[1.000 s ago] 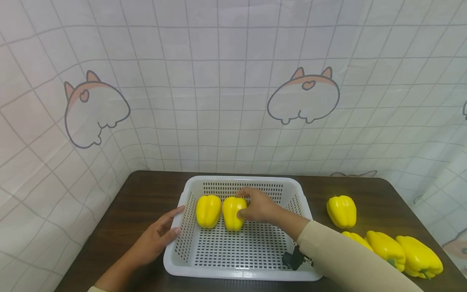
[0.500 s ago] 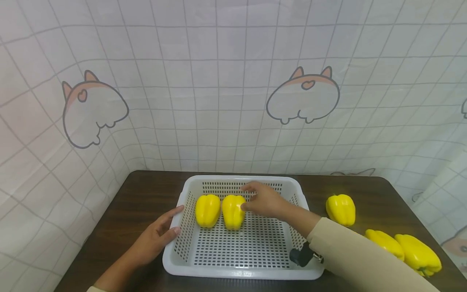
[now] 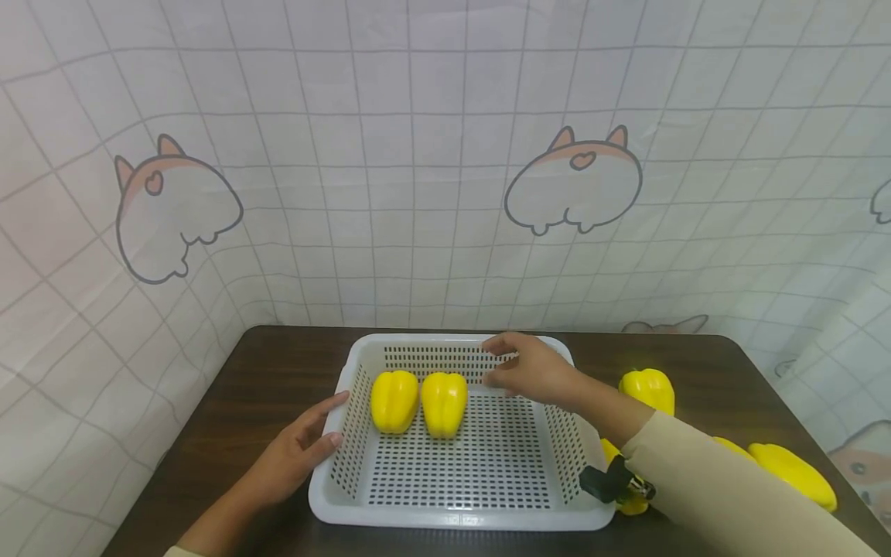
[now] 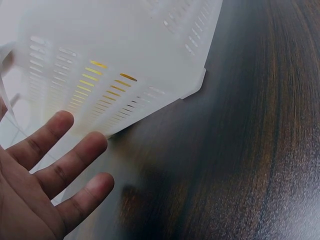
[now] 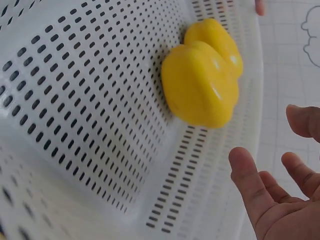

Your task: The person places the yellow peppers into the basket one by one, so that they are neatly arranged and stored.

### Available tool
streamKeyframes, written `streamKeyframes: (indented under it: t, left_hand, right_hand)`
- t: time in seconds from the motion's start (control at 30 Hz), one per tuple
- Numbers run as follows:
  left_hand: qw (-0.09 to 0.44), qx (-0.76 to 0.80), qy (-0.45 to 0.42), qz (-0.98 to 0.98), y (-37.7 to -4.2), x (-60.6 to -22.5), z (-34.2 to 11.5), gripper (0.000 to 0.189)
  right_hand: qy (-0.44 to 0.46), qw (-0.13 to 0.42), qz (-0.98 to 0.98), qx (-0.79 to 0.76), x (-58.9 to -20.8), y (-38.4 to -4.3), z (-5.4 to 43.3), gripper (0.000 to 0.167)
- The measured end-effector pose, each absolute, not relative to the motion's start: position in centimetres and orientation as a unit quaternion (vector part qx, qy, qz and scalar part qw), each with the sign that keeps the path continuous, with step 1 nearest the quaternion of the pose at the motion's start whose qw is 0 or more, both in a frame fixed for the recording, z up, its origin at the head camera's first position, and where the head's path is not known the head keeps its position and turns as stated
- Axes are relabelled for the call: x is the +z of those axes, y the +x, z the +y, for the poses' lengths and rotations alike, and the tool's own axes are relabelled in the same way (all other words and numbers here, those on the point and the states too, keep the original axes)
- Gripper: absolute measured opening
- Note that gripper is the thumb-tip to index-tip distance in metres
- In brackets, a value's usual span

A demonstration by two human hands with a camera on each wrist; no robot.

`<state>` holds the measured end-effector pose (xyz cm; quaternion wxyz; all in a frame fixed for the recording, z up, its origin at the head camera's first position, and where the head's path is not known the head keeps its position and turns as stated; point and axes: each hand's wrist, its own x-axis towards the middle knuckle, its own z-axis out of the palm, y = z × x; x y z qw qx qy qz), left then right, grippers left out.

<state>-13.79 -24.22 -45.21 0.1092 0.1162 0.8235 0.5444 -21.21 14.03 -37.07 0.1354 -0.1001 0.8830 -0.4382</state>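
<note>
Outer peppers (image 3: 793, 473) lay on the wood-grained table (image 3: 278, 375), right of the basket (image 3: 462, 521); the right sleeve (image 3: 738, 491) (a black device (image 3: 604, 484) at its cuff) partly obscured them. The basket was white, rectangular and slotted. Two glossy, lobed inner peppers (image 3: 444, 404) sat inside, left of centre. The right hand (image 3: 536, 374), fingers parted, held nothing above the basket. The left hand (image 3: 295, 452), fingers spread, met its left side, gripping nothing.

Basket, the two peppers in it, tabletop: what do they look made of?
Basket: white molded plastic, probably; satin sheen, regular slots, yellow showing through them in the left wrist view.
Peppers: smooth, glossy yellow skin with bright highlights; real flesh or plastic replicas, can't tell.
Tabletop: dark brown with streaky grain and a slight sheen; wood or wood-look laminate.
</note>
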Motion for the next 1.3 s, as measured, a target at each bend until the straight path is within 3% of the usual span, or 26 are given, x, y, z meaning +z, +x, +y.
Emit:
streamKeyframes:
  t: [1.3]
  left_hand:
    - [0.116, 0.546, 0.118, 0.821, -13.8, -45.3, -24.3, 0.062]
  right_hand:
    - [-0.151, 0.124, 0.876, -0.442, -36.7, -19.5, 24.1, 0.058]
